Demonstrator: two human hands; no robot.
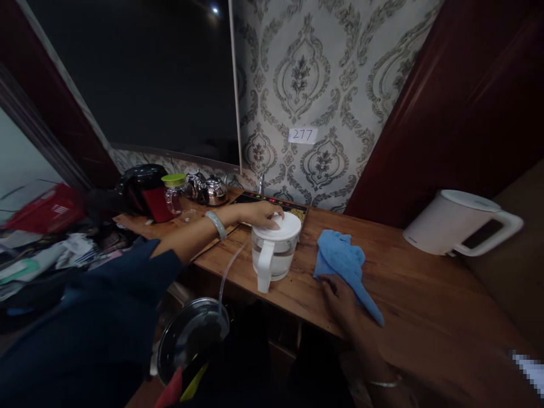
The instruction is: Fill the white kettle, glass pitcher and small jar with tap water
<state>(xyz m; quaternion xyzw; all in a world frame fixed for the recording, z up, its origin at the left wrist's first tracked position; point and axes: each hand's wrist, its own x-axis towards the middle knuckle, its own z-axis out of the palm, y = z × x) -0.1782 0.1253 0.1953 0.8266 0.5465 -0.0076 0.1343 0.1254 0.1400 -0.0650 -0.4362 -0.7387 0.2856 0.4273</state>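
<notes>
A clear glass pitcher (287,264) with a white handle and liquid inside stands on the wooden table. My left hand (260,214) reaches over it, its fingers closed on the white lid (289,225) that sits on the rim. To the right of the pitcher lies a crumpled blue cloth (340,252). At the near edge of this cloth is my right hand (340,300), resting on the table with its fingers curled against the fabric. Part of the grip is in shadow. Behind the pitcher is a black and gold cooktop panel (302,213) with lit red marks.
A white electric kettle (450,224) stands at the right. Two shiny metal teapots (215,191), a green-lidded glass jug (175,195) and a black-and-red appliance (155,195) are at the back left. Below the table edge, a clear tube (226,277) hangs into a metal pot (191,331).
</notes>
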